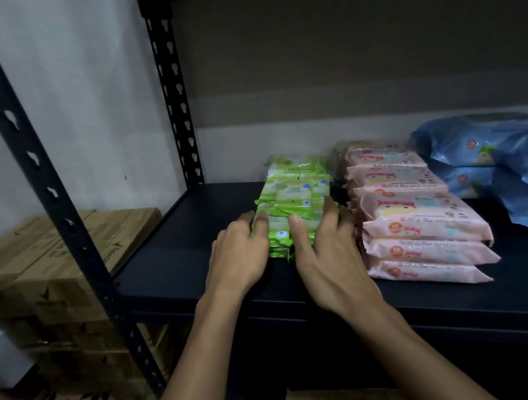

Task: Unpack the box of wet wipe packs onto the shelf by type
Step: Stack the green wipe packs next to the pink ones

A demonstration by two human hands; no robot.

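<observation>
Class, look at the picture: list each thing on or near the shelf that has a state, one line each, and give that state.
Green packs: stacked on shelf, both hands on them.
Pink packs: overlapping row, untouched.
Blue packs: piled at right, untouched.
Left hand: fingers on green stack's left side.
Right hand: fingers on its right side.
Cardboard boxes: stacked, closed.

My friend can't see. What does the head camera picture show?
Two hands, left hand and right hand, press on a stack of green packs on a dark shelf. Pink packs lie to the right, then blue packs. Brown boxes sit stacked to the left, beyond the shelf.
</observation>
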